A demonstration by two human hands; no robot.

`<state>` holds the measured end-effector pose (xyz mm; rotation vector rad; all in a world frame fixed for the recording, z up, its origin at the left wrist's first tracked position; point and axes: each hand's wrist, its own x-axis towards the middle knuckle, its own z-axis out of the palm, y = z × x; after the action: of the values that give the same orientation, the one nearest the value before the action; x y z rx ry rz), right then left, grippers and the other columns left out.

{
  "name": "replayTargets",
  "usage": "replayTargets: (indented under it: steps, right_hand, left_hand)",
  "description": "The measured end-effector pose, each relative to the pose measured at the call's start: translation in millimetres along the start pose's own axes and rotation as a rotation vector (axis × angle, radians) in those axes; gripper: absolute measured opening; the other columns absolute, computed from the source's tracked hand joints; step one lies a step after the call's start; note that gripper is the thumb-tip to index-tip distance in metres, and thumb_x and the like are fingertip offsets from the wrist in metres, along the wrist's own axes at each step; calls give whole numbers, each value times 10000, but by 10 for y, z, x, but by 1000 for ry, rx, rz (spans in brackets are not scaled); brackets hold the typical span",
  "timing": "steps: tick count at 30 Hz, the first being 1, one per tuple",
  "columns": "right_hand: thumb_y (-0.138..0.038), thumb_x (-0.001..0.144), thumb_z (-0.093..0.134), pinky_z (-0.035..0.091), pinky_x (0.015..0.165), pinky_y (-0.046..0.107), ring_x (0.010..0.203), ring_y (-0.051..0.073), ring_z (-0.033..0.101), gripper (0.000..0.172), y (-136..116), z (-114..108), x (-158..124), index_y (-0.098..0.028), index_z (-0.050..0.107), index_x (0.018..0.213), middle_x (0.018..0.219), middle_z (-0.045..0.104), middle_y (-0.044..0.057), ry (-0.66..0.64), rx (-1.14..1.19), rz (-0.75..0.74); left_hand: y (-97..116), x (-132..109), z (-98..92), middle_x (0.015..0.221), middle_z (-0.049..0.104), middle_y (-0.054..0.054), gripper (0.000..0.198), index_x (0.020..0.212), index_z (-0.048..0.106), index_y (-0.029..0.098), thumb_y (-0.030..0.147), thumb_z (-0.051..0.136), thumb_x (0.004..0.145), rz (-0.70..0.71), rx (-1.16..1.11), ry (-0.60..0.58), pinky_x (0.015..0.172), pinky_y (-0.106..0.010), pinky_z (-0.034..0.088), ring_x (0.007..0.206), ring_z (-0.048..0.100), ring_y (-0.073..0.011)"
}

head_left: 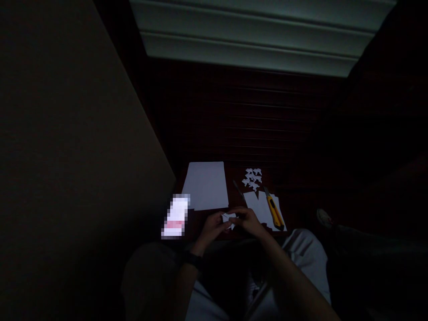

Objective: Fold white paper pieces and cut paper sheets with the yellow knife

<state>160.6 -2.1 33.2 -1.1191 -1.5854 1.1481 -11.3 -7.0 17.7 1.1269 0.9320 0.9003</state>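
Note:
Between my two hands is a small folded piece of white paper (228,217), held just above the near edge of a dark table. My left hand (212,226) grips its left side, with a dark band on the wrist. Fingers of my right hand (248,220) pinch it from the right and top. Beyond my right hand lies a group of several small folded paper shapes (253,179). Cut white sheets (259,206) rest to the right, with a yellow utility knife (274,210) on top of them. The dim light hides the finer folds.
A stack of white paper (207,185) lies at the table's back left. Left of my hands is a bright, pixelated phone-like screen (175,216). A thin dark tool (238,190), perhaps scissors, lies beside the cut sheets. A wall (83,133) rises at the left.

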Motion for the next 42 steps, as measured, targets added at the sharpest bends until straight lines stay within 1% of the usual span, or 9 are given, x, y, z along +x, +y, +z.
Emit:
replayTargets:
  steps: [5, 8, 11, 15, 19, 23, 33, 37, 42]
  right_hand:
    - [-251, 688, 617, 437, 610, 264, 637, 151, 558, 174, 99, 28, -19, -173, 689, 826, 691, 635, 15, 75, 8, 131]
    - [-230, 676, 621, 442, 624, 269, 676, 160, 558, 256, 89, 39, -46, -193, 666, 925, 751, 636, 16, 154, 31, 126]
    - [-214, 666, 633, 443, 743, 313, 834, 191, 562, 379, 4, 33, -63, -239, 623, 1044, 929, 636, 31, 146, 27, 52]
    - [-213, 672, 639, 421, 811, 331, 901, 203, 555, 265, -81, 8, -52, -239, 676, 933, 959, 630, 46, 73, -27, -23]
    - [-217, 670, 637, 440, 713, 292, 777, 172, 570, 217, -37, -14, -26, -215, 678, 883, 863, 629, 34, 48, -70, 3]
    - [-206, 649, 635, 436, 619, 255, 660, 137, 553, 241, 27, -24, -25, -188, 647, 889, 760, 618, 8, 45, -27, 65]
    - [-232, 581, 689, 411, 561, 229, 602, 126, 525, 176, 91, -51, -18, -165, 643, 737, 652, 599, -8, -18, 29, 161]
    - [-259, 565, 703, 411, 555, 229, 598, 124, 529, 184, 158, -51, -27, -160, 642, 708, 668, 607, -7, 51, 128, 228]
    - [-289, 535, 727, 389, 440, 223, 452, 98, 485, 233, 191, 0, -80, -160, 628, 703, 587, 572, -27, 136, 262, 371]
  left_hand:
    - [-28, 14, 14, 855, 660, -85, 360, 912, 613, 114, 357, 679, 654, 23, 13, 14, 637, -308, 520, 785, 617, -205]
    - [-93, 61, 8, 875, 658, -86, 326, 890, 619, 119, 345, 673, 663, 91, 63, 125, 722, -323, 503, 830, 611, -207]
    - [-140, 93, -12, 875, 664, -91, 302, 854, 633, 124, 354, 671, 662, 128, 132, 182, 749, -312, 485, 826, 612, -201]
    - [-139, 85, -25, 858, 670, -85, 307, 873, 646, 124, 371, 642, 690, 140, 166, 103, 724, -294, 475, 795, 614, -192]
    - [-102, 73, -18, 861, 672, -76, 329, 908, 656, 125, 394, 598, 727, 134, 181, 28, 692, -278, 462, 766, 608, -184]
    - [-85, 79, -19, 801, 667, -67, 335, 864, 664, 118, 417, 565, 747, 123, 194, 19, 657, -262, 446, 723, 592, -171]
    - [11, 31, 8, 792, 660, -68, 323, 817, 663, 120, 418, 567, 740, 80, 206, -10, 628, -246, 429, 727, 587, -177]
    - [20, 13, 23, 888, 662, -78, 362, 932, 630, 137, 358, 672, 649, 78, 152, 33, 676, -269, 454, 793, 609, -198]
    - [-59, 34, 20, 846, 663, -79, 462, 1008, 579, 130, 301, 714, 600, 64, 96, 80, 649, -286, 479, 753, 626, -198]
